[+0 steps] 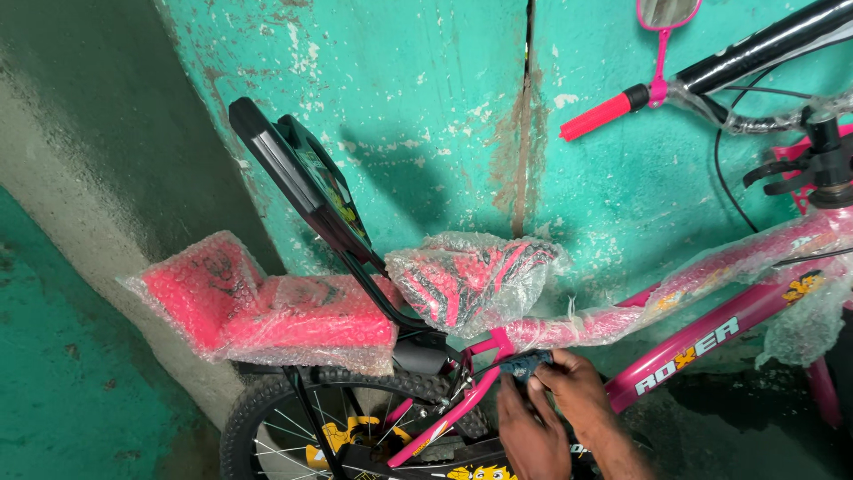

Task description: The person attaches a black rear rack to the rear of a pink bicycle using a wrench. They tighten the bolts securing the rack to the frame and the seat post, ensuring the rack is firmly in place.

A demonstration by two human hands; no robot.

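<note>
A pink child's bicycle frame (702,342) leans against a turquoise wall. Its saddle (471,280) is wrapped in bubble wrap. A pink padded rear carrier seat (267,311), also wrapped, has a black backrest (302,178). My right hand (577,391) and my left hand (529,440) meet just below the saddle, by the seat tube. Both close around a small dark blue tool (524,364) held against the frame near the seat clamp. What kind of tool it is stays hidden by my fingers.
The rear wheel (355,418) with its knobby tyre sits at the bottom. The handlebar with a pink grip (604,116) and a pink mirror (666,13) is at the upper right. Behind stands the peeling wall (426,107); a grey sloped ledge (80,204) is on the left.
</note>
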